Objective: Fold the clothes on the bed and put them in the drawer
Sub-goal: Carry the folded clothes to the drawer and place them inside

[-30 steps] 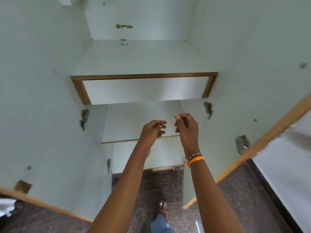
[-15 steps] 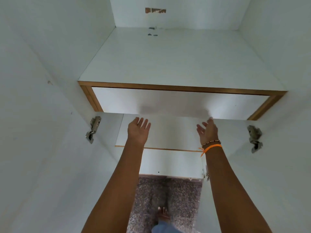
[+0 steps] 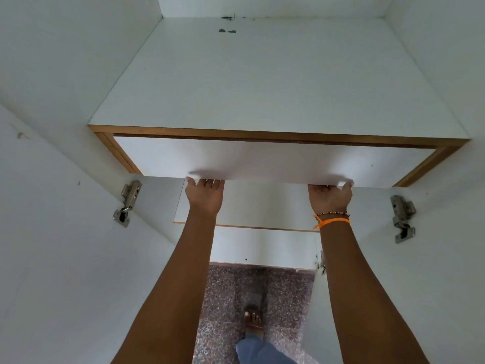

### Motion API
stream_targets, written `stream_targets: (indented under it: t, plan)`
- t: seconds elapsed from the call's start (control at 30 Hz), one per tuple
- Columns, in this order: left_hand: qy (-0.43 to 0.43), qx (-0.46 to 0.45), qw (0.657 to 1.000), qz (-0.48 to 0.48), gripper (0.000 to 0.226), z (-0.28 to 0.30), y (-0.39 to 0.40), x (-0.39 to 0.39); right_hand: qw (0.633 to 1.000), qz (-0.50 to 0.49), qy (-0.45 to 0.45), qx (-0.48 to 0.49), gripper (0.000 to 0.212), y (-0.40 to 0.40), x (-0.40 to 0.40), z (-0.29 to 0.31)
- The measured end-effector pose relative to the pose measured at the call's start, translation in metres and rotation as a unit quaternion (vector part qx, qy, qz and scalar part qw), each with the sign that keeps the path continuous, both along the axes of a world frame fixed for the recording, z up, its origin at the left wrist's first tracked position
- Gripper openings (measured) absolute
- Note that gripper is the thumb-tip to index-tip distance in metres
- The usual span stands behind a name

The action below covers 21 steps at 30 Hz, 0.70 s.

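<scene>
head: hands [image 3: 205, 193] now gripping drawer [image 3: 262, 164]

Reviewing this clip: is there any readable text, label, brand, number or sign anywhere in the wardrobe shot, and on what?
None. The drawer front, the shelf, the hinges and the orange wristband bear no print that can be read. The dark marks at the shelf's back are stains, not letters.

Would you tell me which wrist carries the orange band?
The right hand's wrist: the orange band sits there; the left hand's wrist is bare.
</scene>
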<state>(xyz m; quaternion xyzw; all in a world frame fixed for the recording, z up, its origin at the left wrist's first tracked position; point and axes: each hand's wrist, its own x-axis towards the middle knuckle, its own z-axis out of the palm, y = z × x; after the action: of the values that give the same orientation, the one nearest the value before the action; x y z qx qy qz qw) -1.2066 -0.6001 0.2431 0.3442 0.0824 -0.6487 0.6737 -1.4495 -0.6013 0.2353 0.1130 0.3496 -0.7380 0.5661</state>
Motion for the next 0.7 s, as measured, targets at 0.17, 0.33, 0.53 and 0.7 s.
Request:
stream_targets:
  t: [0.17,0.33,0.53,0.7]
  plan:
    - [-0.015,0.021,1.000,0.000,0.054,-0.006,0.025,0.001,0.994,0.004,0.086,0.062,0.062,0.021,0.011,-0.001]
    - [-0.028,0.031,0.999,0.025,0.054,-0.009,0.076,0.000,0.990,-0.026,0.101,0.093,0.067,0.078,0.018,-0.007]
    - [-0.054,0.024,0.998,0.020,0.054,-0.015,0.131,0.001,0.983,-0.055,0.132,0.115,0.066,0.134,0.026,-0.014]
    - [-0.083,0.032,0.996,-0.003,0.058,-0.007,0.165,0.006,0.986,-0.039,0.116,0.114,0.065,0.169,0.027,-0.006]
